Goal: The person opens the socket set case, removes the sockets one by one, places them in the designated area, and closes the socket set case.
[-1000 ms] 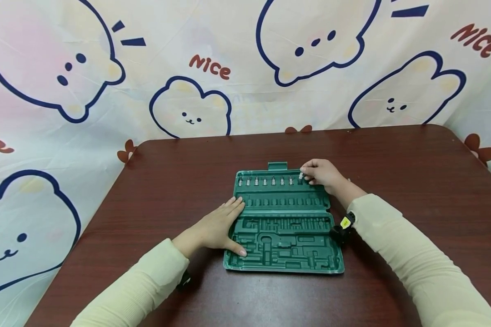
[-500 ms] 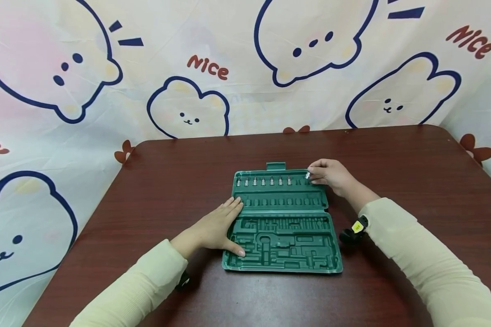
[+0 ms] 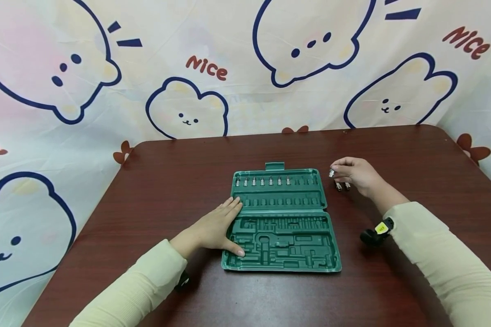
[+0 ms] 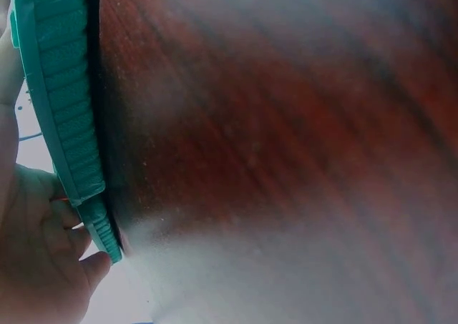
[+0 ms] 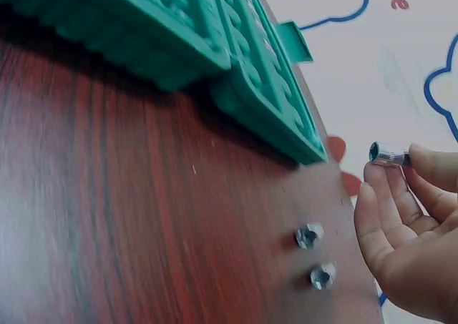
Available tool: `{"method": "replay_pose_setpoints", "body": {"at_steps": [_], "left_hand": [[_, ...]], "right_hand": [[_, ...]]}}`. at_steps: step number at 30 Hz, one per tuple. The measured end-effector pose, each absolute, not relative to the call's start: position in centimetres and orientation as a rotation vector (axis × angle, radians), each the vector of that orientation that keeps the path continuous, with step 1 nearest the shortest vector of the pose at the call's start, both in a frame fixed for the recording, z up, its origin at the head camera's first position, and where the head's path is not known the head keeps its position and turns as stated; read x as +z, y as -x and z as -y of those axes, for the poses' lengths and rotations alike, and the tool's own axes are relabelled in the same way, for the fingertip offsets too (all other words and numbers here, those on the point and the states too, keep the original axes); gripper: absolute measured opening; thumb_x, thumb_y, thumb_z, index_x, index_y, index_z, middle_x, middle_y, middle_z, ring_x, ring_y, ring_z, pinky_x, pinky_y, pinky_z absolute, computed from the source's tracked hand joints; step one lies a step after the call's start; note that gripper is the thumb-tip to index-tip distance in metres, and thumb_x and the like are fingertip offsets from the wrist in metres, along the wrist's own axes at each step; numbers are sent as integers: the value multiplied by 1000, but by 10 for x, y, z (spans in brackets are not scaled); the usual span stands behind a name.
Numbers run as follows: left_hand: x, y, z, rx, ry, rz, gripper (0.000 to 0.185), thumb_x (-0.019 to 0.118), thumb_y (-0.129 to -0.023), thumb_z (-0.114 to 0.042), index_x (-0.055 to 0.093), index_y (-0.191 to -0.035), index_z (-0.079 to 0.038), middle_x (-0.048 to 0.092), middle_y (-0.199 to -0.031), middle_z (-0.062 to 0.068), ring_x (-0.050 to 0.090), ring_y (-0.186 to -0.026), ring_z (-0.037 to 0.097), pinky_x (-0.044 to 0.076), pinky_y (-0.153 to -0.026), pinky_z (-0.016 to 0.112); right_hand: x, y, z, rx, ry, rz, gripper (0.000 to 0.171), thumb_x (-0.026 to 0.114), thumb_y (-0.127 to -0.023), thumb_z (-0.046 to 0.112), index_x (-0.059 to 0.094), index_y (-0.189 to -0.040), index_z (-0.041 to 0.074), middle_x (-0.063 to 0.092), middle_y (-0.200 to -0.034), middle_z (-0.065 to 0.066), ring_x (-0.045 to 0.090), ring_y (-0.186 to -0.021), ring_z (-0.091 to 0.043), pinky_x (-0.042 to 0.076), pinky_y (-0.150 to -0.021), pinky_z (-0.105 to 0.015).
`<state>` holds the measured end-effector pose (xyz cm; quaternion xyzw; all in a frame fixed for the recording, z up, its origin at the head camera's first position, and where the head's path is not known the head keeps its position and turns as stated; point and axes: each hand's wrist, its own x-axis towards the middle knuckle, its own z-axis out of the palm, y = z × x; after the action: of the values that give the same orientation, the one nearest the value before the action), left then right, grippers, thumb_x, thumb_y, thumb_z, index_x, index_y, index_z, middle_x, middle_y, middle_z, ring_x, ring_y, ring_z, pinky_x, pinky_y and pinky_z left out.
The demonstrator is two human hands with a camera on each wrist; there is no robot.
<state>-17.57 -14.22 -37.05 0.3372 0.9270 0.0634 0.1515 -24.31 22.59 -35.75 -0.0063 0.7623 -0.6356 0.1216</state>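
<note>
A green tool case [image 3: 284, 265] lies unfolded on the table, its moulded slots facing up. My left hand [image 3: 214, 225] rests on its left edge with fingers straight and thumb spread; in the left wrist view it lies along the case's side. Past the case's right side, my right hand [image 3: 358, 175] pinches a small silver socket [image 5: 386, 154] between thumb and fingertips, above the tabletop. Two similar sockets [image 5: 308, 236] stand on the table close below that hand. Several more silver sockets [image 3: 263, 181] sit in the case's far row, whose right-end slots hold none.
The brown wooden table [image 3: 180, 181] reaches well beyond the case on both sides. Behind it hangs a pale cloth [image 3: 245, 100] printed with cartoon bears. A green latch tab [image 3: 275, 166] sticks out from the case's far edge.
My right hand has lifted a socket from the right end of the far row and carried it right, off the case. Two sockets on the table have come into sight. My left hand stays put.
</note>
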Motion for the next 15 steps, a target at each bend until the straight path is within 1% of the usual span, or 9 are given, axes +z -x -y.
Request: {"method": "replay_pose_setpoints", "body": {"at_steps": [2,5,9,15], "left_hand": [[-370,176,142,182,-969,-2661,115,56,-58,-70,11,-138,-1,5,-143,13,0,-129,24,10,-102,35],[-371,176,142,180,-965,-2663,115,56,-58,-70,11,-138,-2,5,-143,13,0,-129,24,10,-102,35],[-370,175,142,189,-955,-2662,115,57,-58,-70,11,-138,-2,5,-143,12,1,-129,24,11,-102,35],[-370,175,142,192,-955,-2662,115,57,-58,-70,11,-138,-3,5,-143,12,0,-130,23,11,-102,35]], "right_hand": [[-358,242,-233,-1858,16,-2237,33,52,-87,20,47,-104,-8,53,-88,2,55,-77,-8,45,-76,-28],[-358,239,-243,-1854,8,-2251,33,52,-87,20,47,-103,-8,53,-86,3,55,-77,-8,45,-76,-29],[-361,235,-253,-1835,-10,-2278,36,52,-87,20,45,-106,-10,54,-86,5,55,-78,-8,45,-77,-31],[-365,232,-264,-1792,-29,-2335,41,51,-88,21,43,-109,-14,52,-88,6,54,-76,-6,46,-74,-28]]}}
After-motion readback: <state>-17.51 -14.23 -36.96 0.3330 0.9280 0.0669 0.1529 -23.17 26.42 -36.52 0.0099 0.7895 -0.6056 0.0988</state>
